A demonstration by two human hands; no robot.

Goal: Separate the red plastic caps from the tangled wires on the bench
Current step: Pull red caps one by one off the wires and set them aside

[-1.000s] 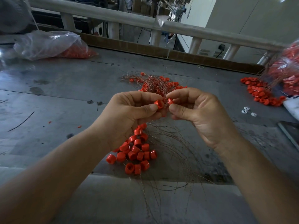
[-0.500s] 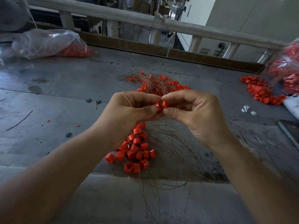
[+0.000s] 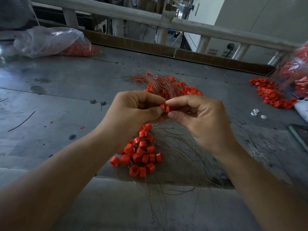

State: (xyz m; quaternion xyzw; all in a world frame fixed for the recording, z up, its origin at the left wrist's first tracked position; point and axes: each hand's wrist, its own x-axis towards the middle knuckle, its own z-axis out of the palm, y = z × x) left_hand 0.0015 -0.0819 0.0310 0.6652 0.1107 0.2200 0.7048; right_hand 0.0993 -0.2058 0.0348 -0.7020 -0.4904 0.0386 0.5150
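The fingers [image 3: 176, 102] of both hands are clamped on the held caps [image 3: 165, 108], which look like two small red pieces set end to end, raised above the surface [image 3: 66, 97]. The left hand [image 3: 133, 112] pinches one side between thumb and curled forefinger, the right hand [image 3: 200, 120] pinches the other side the same way, and the fingertips of the two hands nearly meet over the red plastic. Whether a wire runs through the held caps cannot be told. Directly below the hands, on the surface, lies a loose pile of caps [image 3: 141, 152], some upright and some on their sides. Thin coppery wires [image 3: 176, 147] fan out beside and under that pile toward the near edge. Just behind the hands sits the tangled bundle [image 3: 164, 84] of wires with more red caps caught among them. Farther out there are two containers. At the far left a clear plastic bag [image 3: 46, 40] lies slumped on the surface with a heap of red caps [image 3: 80, 50] at its right end. At the far right edge a second bag [image 3: 298, 69], blurred, is packed with red pieces, and wires stick out of it. A spill of caps [image 3: 270, 95] lies on the surface just beside that second bag, with a few white bits [image 3: 255, 112] near it, and a pale rail [image 3: 116, 12] runs along the far side
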